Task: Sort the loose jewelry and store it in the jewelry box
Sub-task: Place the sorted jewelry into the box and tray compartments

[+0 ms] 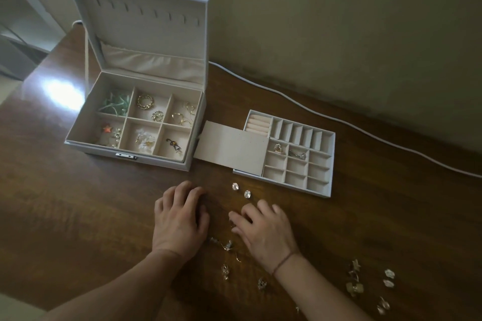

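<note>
A white jewelry box [78,143] stands open at the left, its six compartments holding gold rings, earrings and a green piece. Its removable tray [332,164] lies to the right, with a flap [232,148] folded over its left part and two pieces in small cells. My left hand [180,219] rests flat on the table, fingers curled. My right hand [263,229] lies palm down, fingertips on a small piece I cannot make out. Two clear stone earrings [241,189] lie just beyond the hands. Loose gold pieces [225,245] lie between my wrists.
More loose jewelry [370,284] is scattered at the lower right of the dark wooden table [78,216]. A white cable [339,118] runs along the table behind the tray, near the wall. The box lid [146,26] stands upright.
</note>
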### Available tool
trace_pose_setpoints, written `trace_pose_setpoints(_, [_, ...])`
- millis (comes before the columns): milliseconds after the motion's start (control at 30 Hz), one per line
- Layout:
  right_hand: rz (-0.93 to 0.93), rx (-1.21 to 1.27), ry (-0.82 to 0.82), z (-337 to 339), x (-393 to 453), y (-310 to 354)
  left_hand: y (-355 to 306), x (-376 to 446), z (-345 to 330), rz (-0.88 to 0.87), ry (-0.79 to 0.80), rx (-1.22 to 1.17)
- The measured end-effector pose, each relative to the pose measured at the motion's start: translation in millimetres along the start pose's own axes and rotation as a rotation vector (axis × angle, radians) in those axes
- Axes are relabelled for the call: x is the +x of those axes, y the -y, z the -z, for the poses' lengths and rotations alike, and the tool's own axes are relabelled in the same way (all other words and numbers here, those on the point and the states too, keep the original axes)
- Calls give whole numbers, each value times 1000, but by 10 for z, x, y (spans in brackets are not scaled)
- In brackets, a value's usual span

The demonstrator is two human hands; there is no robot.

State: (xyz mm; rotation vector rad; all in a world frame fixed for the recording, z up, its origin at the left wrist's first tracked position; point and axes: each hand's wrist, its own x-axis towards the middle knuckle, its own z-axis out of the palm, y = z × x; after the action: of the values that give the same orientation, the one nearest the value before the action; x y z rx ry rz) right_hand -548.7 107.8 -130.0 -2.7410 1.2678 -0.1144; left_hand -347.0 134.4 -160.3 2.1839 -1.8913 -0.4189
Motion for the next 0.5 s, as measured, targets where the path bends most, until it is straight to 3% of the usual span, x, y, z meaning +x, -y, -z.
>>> trace_pose_setpoints(300, [-232, 320, -125, -56, -221, -36, 5, 0, 5, 15, 38, -10])
trace_pose_setpoints(400, [-516, 565, -260, 119, -221, -326, 6, -1, 8, 19, 48, -22])
trace_pose_setpoints(500, [-796, 587, -374, 330, -112, -835, -4, 2, 18, 17, 45, -21])
